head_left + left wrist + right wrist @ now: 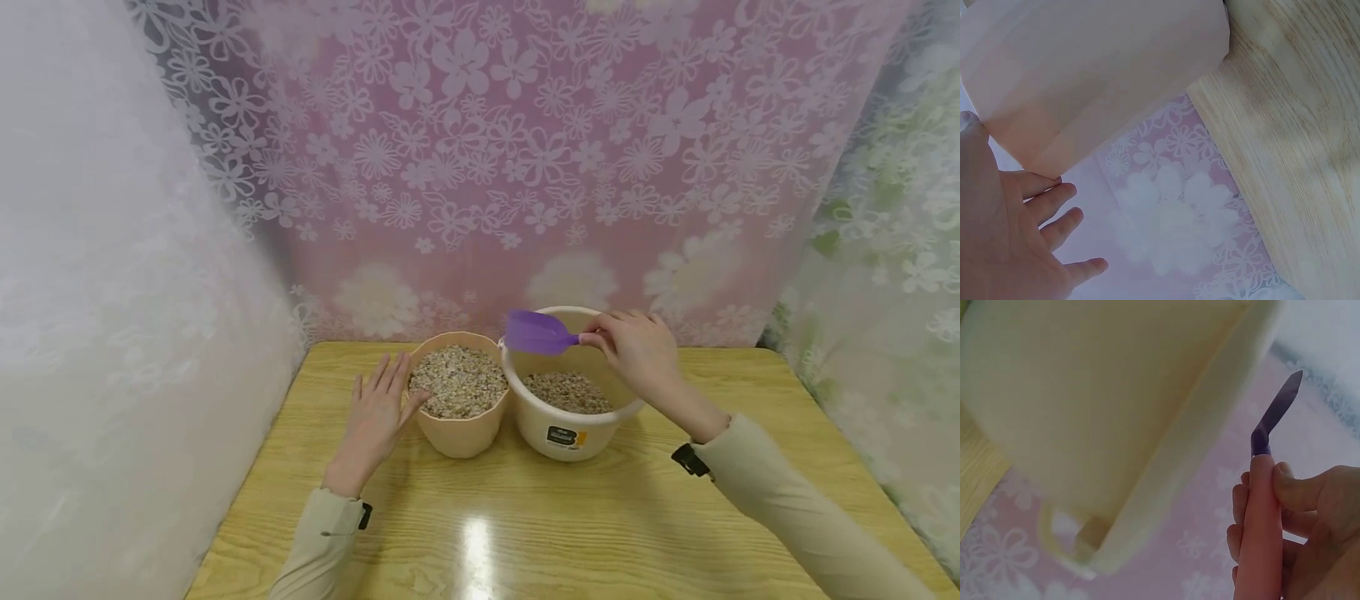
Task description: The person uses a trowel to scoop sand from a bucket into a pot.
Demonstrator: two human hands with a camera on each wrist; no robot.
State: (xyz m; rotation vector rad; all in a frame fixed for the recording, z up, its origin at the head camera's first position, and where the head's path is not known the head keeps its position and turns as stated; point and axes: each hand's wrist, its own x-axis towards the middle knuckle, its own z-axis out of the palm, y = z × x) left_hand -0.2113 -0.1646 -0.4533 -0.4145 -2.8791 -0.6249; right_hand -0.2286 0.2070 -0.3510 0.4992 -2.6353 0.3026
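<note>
My right hand (637,354) grips a scoop by its pink handle (1261,531). The scoop's purple blade (538,333) is above the left rim of a cream bucket (558,429), which holds a layer of grain mix (566,392) low inside. Left of the bucket stands a smaller peach tub (461,437), filled near its rim with similar mixed grain (459,382). My left hand (375,417) rests against the tub's left rim, fingers spread and straight. In the left wrist view its thumb and forefinger touch the tub's side (1085,87).
Both containers stand side by side near the far edge of a wood-grain table (480,517). A pink floral curtain (510,167) hangs right behind them. White sheeting (135,292) closes the left side, and a leafy floral sheet (900,275) the right. The bucket has a side handle (1054,544).
</note>
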